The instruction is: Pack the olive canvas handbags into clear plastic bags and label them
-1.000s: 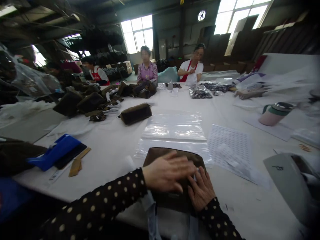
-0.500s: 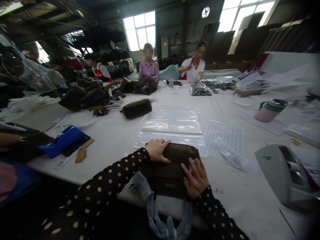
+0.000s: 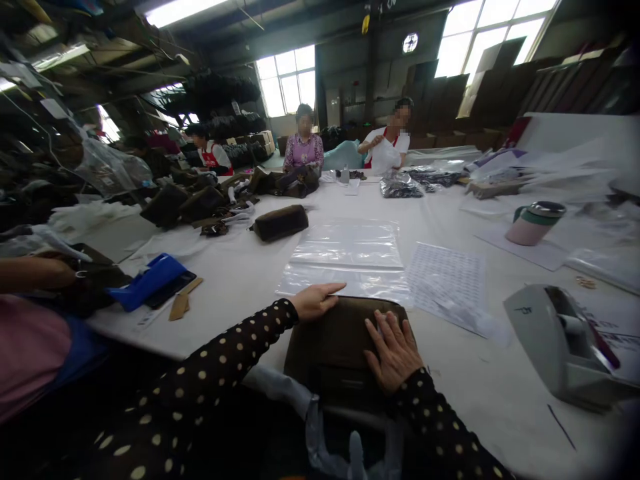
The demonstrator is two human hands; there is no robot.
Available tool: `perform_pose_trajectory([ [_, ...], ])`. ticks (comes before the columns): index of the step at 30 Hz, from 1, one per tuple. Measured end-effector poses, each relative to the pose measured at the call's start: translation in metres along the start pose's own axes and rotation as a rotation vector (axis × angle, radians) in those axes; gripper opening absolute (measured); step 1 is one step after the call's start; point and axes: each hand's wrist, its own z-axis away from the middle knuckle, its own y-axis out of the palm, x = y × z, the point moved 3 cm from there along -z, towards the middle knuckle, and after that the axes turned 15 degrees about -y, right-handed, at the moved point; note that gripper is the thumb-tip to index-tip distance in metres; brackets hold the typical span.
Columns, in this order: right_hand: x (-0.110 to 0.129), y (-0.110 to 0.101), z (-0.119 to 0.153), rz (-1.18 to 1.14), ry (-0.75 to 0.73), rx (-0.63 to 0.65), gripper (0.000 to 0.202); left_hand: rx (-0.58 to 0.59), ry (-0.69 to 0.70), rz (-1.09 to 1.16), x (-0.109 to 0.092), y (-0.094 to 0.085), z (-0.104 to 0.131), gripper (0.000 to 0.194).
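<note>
A dark olive-brown bag (image 3: 333,343) lies at the table's near edge in front of me. My left hand (image 3: 316,302) is at its far left corner, fingers stretched out along the far edge. Flat on the right part of the bag rests my right hand (image 3: 396,351), fingers spread. A strap wrapped in whitish plastic (image 3: 314,433) hangs from the bag's near side. Just beyond the bag lie clear plastic bags (image 3: 347,250), flat on the table. To their right is a sheet with rows of small print (image 3: 447,277), with crumpled clear film on it.
A grey tape dispenser (image 3: 545,347) and a pink tumbler (image 3: 533,227) stand at right. Another brown bag (image 3: 281,223) lies beyond, near a bag pile (image 3: 200,203). At left are a blue pouch (image 3: 150,280) and a co-worker's arm (image 3: 35,275). Other people sit across the table.
The bag has come slightly nearer to me, and its far edge shows more. My left hand has shifted from its top to the far edge. My right hand still lies on it.
</note>
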Motion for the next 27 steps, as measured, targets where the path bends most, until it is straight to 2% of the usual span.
perform_pose_trajectory([
  [2, -0.005, 0.011, -0.001, 0.023, -0.002, 0.024, 0.059, -0.027, 0.140, 0.026, -0.014, 0.011, 0.012, 0.044],
  [3, -0.006, 0.016, -0.001, 0.034, -0.016, 0.030, 0.060, -0.030, 0.273, 0.035, -0.018, 0.016, 0.019, 0.044],
  [4, -0.007, 0.020, 0.000, 0.040, -0.027, 0.034, 0.061, -0.039, 0.398, 0.026, -0.017, 0.018, 0.025, 0.047],
  [5, -0.008, 0.022, 0.001, 0.041, -0.027, 0.036, 0.062, -0.097, 0.432, 0.031, -0.008, 0.014, 0.028, 0.052],
  [6, -0.008, 0.024, 0.002, 0.041, -0.018, 0.035, 0.063, -0.211, 0.378, 0.051, 0.008, 0.003, 0.029, 0.055],
  [7, -0.008, 0.024, 0.002, 0.042, -0.004, 0.036, 0.063, -0.401, 0.154, 0.091, 0.033, -0.016, 0.028, 0.058],
  [8, -0.008, 0.024, 0.002, 0.045, 0.009, 0.040, 0.064, -0.673, -0.172, 0.159, 0.064, -0.039, 0.033, 0.062],
  [9, -0.008, 0.024, 0.001, 0.051, 0.014, 0.047, 0.064, -0.819, -0.324, 0.185, 0.089, -0.059, 0.042, 0.065],
  [11, -0.006, 0.023, -0.001, 0.063, 0.000, 0.054, 0.066, -1.017, -0.475, 0.231, 0.124, -0.083, 0.072, 0.062],
  [12, -0.006, 0.024, -0.002, 0.064, -0.005, 0.058, 0.066, -1.085, -0.536, 0.326, 0.133, -0.083, 0.092, 0.055],
  [13, -0.006, 0.024, -0.003, 0.061, -0.006, 0.059, 0.067, -1.059, -0.593, 0.439, 0.137, -0.072, 0.112, 0.049],
  [14, -0.006, 0.024, -0.003, 0.055, -0.006, 0.057, 0.067, -0.984, -0.687, 0.573, 0.137, -0.051, 0.131, 0.044],
  [16, -0.008, 0.025, -0.003, 0.039, -0.010, 0.048, 0.067, -0.820, -0.907, 0.900, 0.125, 0.008, 0.165, 0.042],
  [17, -0.008, 0.025, -0.003, 0.028, -0.016, 0.046, 0.067, -0.833, -1.018, 1.106, 0.117, 0.040, 0.179, 0.042],
  [19, -0.008, 0.025, -0.002, 0.006, -0.028, 0.044, 0.067, -0.768, -1.191, 1.534, 0.100, 0.095, 0.190, 0.044],
  [20, -0.009, 0.025, -0.002, -0.004, -0.029, 0.042, 0.067, -0.702, -1.229, 1.714, 0.094, 0.113, 0.187, 0.048],
  [21, -0.009, 0.024, -0.002, -0.013, -0.026, 0.037, 0.067, -0.637, -1.229, 1.850, 0.090, 0.124, 0.182, 0.053],
  [23, -0.011, 0.022, -0.002, -0.032, -0.019, 0.019, 0.067, -0.566, -1.155, 1.938, 0.088, 0.127, 0.167, 0.057],
  [25, -0.013, 0.019, -0.002, -0.052, -0.021, -0.003, 0.067, -0.598, -1.053, 1.798, 0.090, 0.114, 0.156, 0.054],
  [27, -0.015, 0.017, -0.003, -0.068, -0.035, -0.021, 0.066, -0.665, -0.977, 1.492, 0.087, 0.093, 0.150, 0.044],
])
